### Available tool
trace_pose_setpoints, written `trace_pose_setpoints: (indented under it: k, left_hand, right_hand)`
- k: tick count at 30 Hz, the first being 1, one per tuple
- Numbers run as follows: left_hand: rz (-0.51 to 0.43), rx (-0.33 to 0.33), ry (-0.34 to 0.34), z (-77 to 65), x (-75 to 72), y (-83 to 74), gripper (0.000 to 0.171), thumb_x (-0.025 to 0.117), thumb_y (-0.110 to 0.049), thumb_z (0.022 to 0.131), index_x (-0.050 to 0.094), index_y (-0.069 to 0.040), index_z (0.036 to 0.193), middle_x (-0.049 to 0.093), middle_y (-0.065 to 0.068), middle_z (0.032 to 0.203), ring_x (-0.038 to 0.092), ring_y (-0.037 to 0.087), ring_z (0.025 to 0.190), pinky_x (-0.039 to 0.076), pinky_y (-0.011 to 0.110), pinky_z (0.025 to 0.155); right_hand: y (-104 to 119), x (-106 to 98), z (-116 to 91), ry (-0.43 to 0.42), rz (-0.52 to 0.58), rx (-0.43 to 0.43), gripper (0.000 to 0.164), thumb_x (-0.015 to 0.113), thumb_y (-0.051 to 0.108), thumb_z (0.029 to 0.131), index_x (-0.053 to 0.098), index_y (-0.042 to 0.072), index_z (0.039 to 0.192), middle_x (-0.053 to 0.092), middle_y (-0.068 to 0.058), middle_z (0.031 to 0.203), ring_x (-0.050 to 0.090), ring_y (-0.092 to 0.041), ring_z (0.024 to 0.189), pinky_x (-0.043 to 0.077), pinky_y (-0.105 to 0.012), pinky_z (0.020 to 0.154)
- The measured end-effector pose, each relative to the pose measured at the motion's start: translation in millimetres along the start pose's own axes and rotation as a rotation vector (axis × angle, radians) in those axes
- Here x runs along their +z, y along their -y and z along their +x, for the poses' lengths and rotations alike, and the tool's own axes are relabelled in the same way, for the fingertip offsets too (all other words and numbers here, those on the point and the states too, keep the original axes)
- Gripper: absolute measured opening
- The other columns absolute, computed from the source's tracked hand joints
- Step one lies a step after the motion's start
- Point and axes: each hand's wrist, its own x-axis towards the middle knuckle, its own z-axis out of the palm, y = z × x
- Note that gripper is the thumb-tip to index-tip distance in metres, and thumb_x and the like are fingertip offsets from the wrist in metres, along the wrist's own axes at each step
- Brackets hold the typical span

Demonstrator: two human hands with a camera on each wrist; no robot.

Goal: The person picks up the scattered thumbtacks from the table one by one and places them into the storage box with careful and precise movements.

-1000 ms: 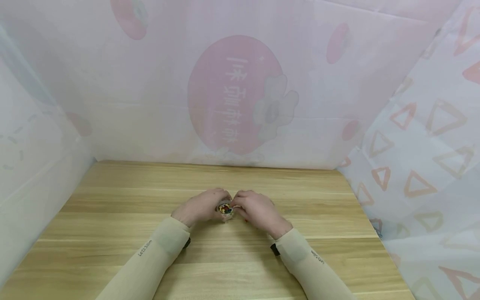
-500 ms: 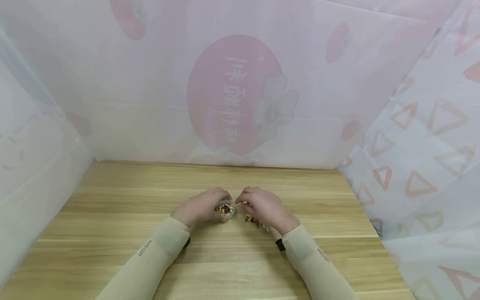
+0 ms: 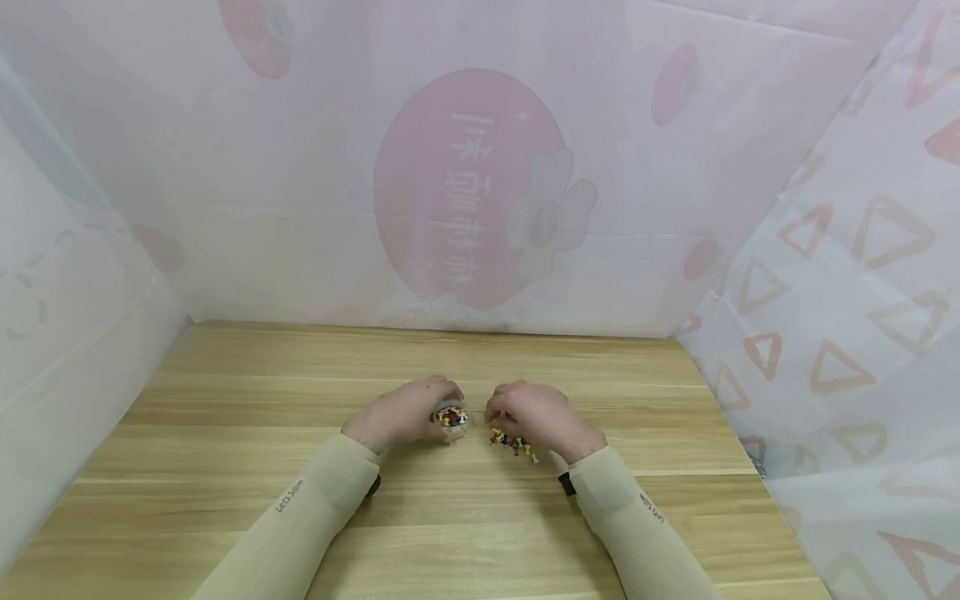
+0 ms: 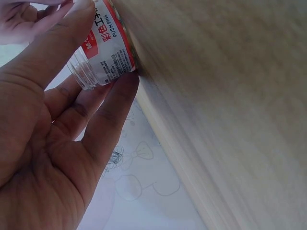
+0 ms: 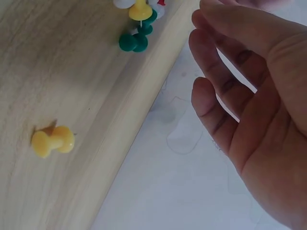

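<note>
Right grip (image 3: 536,414) drawn back from jar (image 4: 112,52), near pins (image 3: 517,447).

Clear, glossy plastic push-pin jar (image 4: 82,71) with a smooth printed label (image 4: 109,45), shiny plastic push pins (image 5: 54,142) with metal points (image 5: 141,23), smooth wood-grain tabletop (image 3: 420,521), matt, stretchy-looking cloth sleeves (image 3: 300,508), creased, faintly shiny backdrop sheet (image 3: 300,183)

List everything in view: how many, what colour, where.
Table: one, light wood, lower head view
Push-pin jar: one, clear, labelled white and red, on the table
Jar's push pins: many, mixed colours, inside the jar
Loose push pins: several, yellow, green, white and red, on the table
Printed walls: three, mostly pink and white, around the table
Sleeves: two, beige, lower head view
Wrist pieces: two, black, beside the sleeves
Left hand: one, holding the jar
Right hand: one, by loose push pins
</note>
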Motion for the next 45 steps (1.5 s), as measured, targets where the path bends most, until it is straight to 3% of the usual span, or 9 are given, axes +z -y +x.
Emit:
trace_pose_setpoints:
  k: [6, 13, 21, 29, 45]
  left_hand:
    - [-0.003, 0.001, 0.000, 0.5, 1.0, 0.8, 0.054, 0.088, -0.026, 0.082, 0.066, -0.006, 0.127, 0.067, 0.007, 0.125, 0.060, 0.023, 0.118, 0.047, 0.041, 0.106]
    - [-0.011, 0.004, -0.006, -0.4, 1.2, 1.0, 0.054, 0.088, -0.026, 0.082, 0.066, -0.007, 0.127, 0.067, 0.007, 0.126, 0.060, 0.023, 0.119, 0.046, 0.041, 0.106]
    - [0.004, 0.002, -0.005, -0.2, 1.1, 1.3, 0.054, 0.088, -0.025, 0.082, 0.066, -0.006, 0.127, 0.067, 0.007, 0.125, 0.060, 0.023, 0.118, 0.046, 0.040, 0.106]
    - [0.001, -0.002, -0.004, -0.2, 0.8, 1.1, 0.053, 0.088, -0.025, 0.083, 0.066, -0.006, 0.128, 0.066, 0.007, 0.126, 0.060, 0.023, 0.119, 0.046, 0.040, 0.106]
    - [-0.003, -0.009, -0.008, 0.3, 1.6, 3.3, 0.049, 0.088, -0.021, 0.082, 0.066, -0.008, 0.124, 0.067, 0.004, 0.120, 0.061, 0.021, 0.112, 0.049, 0.039, 0.101]
  right_hand:
    - [-0.1, 2.1, -1.9, 0.035, -0.026, -0.001, 0.015, 0.073, 0.019, 0.097, 0.080, 0.026, 0.108, 0.071, 0.014, 0.105, 0.064, -0.001, 0.086, 0.056, -0.024, 0.067]
    - [-0.1, 5.6, -2.4, 0.059, -0.047, 0.007, 0.014, 0.074, 0.021, 0.096, 0.080, 0.027, 0.108, 0.072, 0.016, 0.107, 0.066, -0.002, 0.094, 0.058, -0.027, 0.078]
    - [-0.1, 8.8, 0.3, 0.053, -0.080, 0.010, 0.013, 0.074, 0.022, 0.096, 0.080, 0.027, 0.106, 0.072, 0.015, 0.104, 0.065, -0.002, 0.091, 0.057, -0.026, 0.076]
    - [3.2, 7.9, 4.1, -0.029, -0.070, 0.037, 0.015, 0.074, 0.024, 0.096, 0.078, 0.026, 0.111, 0.071, 0.013, 0.106, 0.064, -0.004, 0.088, 0.056, -0.025, 0.070]
    - [24.8, 8.4, 15.3, -0.203, 0.003, 0.082, 0.018, 0.073, 0.023, 0.097, 0.077, 0.025, 0.115, 0.074, 0.012, 0.112, 0.067, -0.010, 0.102, 0.057, -0.032, 0.086]
